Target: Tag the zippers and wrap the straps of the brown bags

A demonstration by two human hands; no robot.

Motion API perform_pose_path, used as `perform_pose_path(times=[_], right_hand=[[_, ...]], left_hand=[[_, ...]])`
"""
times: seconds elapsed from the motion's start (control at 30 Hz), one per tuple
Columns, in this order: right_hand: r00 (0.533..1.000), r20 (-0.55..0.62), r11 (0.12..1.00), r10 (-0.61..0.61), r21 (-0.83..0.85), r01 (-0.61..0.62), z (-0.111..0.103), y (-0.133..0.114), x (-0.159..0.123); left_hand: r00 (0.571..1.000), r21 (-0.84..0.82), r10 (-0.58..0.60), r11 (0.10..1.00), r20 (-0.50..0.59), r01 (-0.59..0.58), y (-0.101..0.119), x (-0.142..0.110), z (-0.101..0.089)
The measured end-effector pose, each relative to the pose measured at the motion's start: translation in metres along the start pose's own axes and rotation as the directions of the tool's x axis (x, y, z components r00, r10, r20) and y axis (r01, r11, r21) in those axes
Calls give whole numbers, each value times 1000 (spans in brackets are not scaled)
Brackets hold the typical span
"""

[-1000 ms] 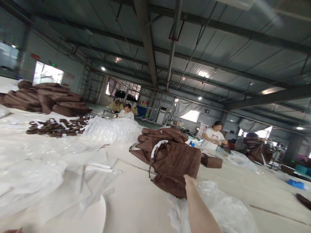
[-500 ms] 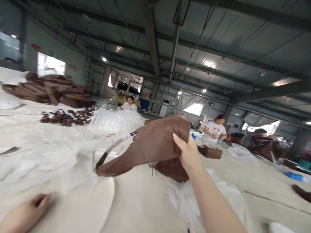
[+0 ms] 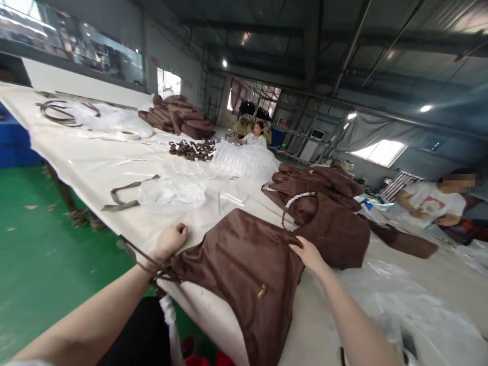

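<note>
A brown bag (image 3: 244, 254) with a small gold clasp lies slanted over the table's front edge, close to me. My right hand (image 3: 307, 253) grips its upper right edge, fingers closed on the fabric. Beyond the bag's left corner, my left hand (image 3: 172, 240) is curled closed, and nothing shows in its fingers. A thin brown strap (image 3: 139, 250) from that corner loops around my left wrist. Just past my right hand lies a heap of more brown bags (image 3: 331, 229), one with a white-wrapped handle (image 3: 299, 198).
Clear plastic wrapping (image 3: 171, 195) and a loose dark strap (image 3: 124, 195) lie on the white table (image 3: 91, 157). Farther back are small brown pieces (image 3: 192, 150) and a brown pile (image 3: 179, 117). Two people work across the table. Green floor (image 3: 23, 244) runs along the left.
The view has swung left and down. The brown bag, earlier held raised in my right hand, is now lower and nearer, spread out. My left hand is now inside its strap.
</note>
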State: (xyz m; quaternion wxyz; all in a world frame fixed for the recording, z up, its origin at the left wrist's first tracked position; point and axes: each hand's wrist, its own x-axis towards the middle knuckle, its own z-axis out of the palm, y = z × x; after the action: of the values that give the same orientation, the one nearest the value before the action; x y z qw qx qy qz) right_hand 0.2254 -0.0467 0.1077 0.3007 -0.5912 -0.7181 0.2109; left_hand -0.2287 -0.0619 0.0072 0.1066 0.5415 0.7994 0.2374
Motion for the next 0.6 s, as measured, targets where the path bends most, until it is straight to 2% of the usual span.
perform_pose_path(times=[0.1, 0.2, 0.3, 0.43, 0.53, 0.6], right_hand=[[978, -197, 993, 74, -79, -91, 5, 9, -15], [953, -303, 992, 2, -120, -40, 22, 1, -54], [952, -261, 976, -158, -191, 109, 58, -12, -109], [976, -157, 942, -148, -323, 91, 106, -13, -168], [989, -117, 942, -94, -331, 51, 117, -5, -185], [992, -103, 953, -74, -300, 40, 112, -2, -188]], left_hand=[[1000, 9, 8, 1000, -1, -7, -2, 3, 4], [1000, 10, 13, 1000, 0, -13, -3, 4, 7], [1000, 15, 6, 1000, -1, -6, -1, 4, 5], [998, 4, 42, 999, 49, -42, 11, -7, -12], [976, -74, 157, 986, 153, -147, 26, -25, -23], [950, -107, 225, 973, 215, -206, 33, -41, -19]])
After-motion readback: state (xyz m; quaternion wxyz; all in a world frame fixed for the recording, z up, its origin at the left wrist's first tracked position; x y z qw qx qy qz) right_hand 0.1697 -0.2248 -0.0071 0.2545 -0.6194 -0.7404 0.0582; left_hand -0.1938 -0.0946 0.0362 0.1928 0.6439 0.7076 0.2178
